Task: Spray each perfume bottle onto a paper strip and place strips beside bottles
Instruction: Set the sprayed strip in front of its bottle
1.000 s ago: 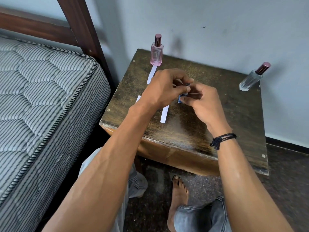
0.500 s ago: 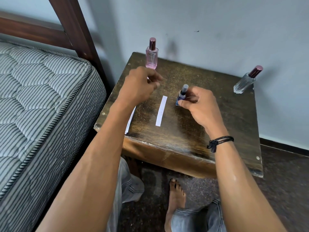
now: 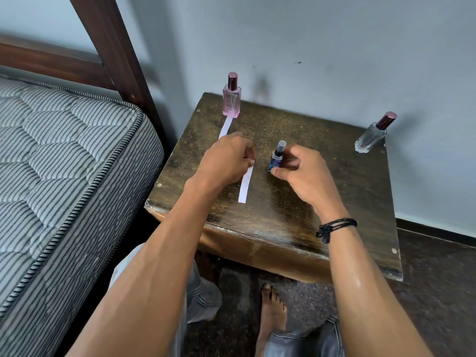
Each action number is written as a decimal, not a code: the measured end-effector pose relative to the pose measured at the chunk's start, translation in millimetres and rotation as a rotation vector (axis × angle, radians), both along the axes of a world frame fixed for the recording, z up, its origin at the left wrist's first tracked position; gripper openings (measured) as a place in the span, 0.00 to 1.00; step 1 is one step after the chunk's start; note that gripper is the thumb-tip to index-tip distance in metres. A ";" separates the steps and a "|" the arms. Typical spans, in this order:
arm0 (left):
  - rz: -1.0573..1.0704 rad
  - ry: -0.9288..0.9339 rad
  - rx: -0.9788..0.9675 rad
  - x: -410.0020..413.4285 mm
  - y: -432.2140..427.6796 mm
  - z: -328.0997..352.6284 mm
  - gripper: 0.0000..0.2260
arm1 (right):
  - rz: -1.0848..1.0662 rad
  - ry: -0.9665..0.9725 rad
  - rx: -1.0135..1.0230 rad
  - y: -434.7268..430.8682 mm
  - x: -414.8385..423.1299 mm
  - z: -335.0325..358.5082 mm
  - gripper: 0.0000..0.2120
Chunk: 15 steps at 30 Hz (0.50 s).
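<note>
1. Grip check: right grip point(image 3: 298, 173) is closed lightly on the blue bottle point(image 3: 276, 162), with the thumb at its base and the fingers curled behind. That bottle stands upright near the centre of the counter point(image 3: 283, 228).
2. Over on the other side, left grip point(image 3: 226, 161) pinches the far end of a strip point(image 3: 245, 188). The rest of the paper lies flat, running toward 6 o'clock.
3. That strip lies just beside the blue bottle, at its 9 o'clock, and the two don't touch. Likely reason: paper is paired with its bottle so each scent stays traceable.
4. At the counter's 11 o'clock corner stands the pink bottle point(image 3: 231, 99), capped. A far strip point(image 3: 225, 127) lies at its 6 o'clock, with one end at its foot. That pair looks finished.
5. At the 1 o'clock corner stands the clear bottle point(image 3: 372, 134), capped, with no paper seen beside it. Judged not yet done.
6. Judgement: the low hold steadies a small bottle that tips easily. The end pinch keeps fingers off the scented stretch. Cannot tell whether this strip is already sprayed.
7. Risk: light paper may drag with the fingers on release and end up askew.
</note>
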<state>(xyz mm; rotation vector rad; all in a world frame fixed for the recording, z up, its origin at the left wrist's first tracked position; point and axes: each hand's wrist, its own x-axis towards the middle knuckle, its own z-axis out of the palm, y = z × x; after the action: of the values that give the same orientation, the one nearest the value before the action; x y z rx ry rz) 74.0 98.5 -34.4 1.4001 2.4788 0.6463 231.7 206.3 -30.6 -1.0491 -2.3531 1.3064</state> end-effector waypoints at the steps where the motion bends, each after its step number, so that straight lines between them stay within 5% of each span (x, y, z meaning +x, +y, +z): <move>1: 0.002 -0.008 0.001 -0.1 -0.3 0.2 0.02 | 0.002 -0.004 0.001 0.0 -0.1 0.0 0.15; 15: 0.085 -0.305 0.184 -12.3 -7.1 19.1 0.07 | -0.071 -0.047 0.037 13.9 11.4 7.5 0.11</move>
<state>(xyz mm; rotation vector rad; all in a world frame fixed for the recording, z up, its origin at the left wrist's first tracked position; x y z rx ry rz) 61.7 91.4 -15.3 1.1559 2.2916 1.0450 243.0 220.2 -23.0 -1.1531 -2.3408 1.2209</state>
